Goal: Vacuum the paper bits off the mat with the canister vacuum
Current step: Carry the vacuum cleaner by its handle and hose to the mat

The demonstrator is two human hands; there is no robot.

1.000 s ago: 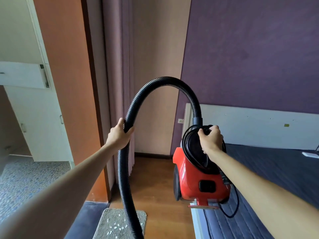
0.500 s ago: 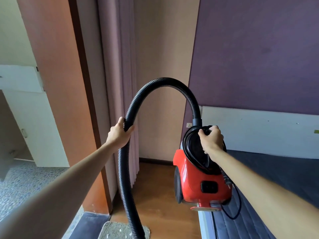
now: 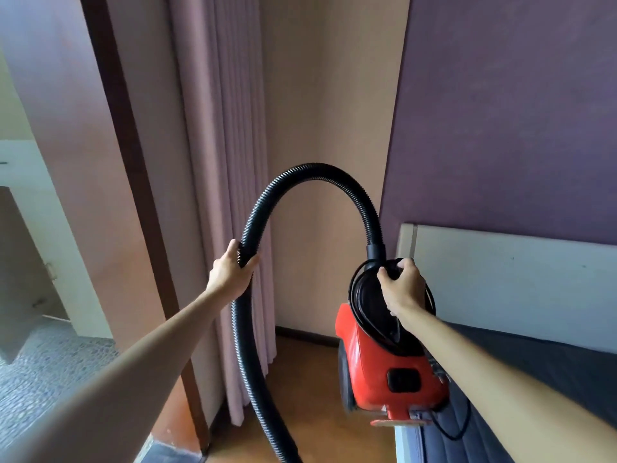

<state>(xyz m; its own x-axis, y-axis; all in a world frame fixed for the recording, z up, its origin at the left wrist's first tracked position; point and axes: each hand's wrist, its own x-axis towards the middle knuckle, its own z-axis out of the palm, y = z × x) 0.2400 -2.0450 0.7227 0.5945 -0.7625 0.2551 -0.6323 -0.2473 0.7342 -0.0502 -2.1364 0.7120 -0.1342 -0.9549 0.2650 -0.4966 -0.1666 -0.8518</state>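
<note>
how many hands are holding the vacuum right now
2. The left hand grips the black hose partway along its left side. The right hand grips the top of the red canister, which is lifted off the floor.

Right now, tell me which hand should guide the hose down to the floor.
Left. The left hand grips the black hose on its free run toward the floor, while the right hand holds the red canister up by its top.
</note>
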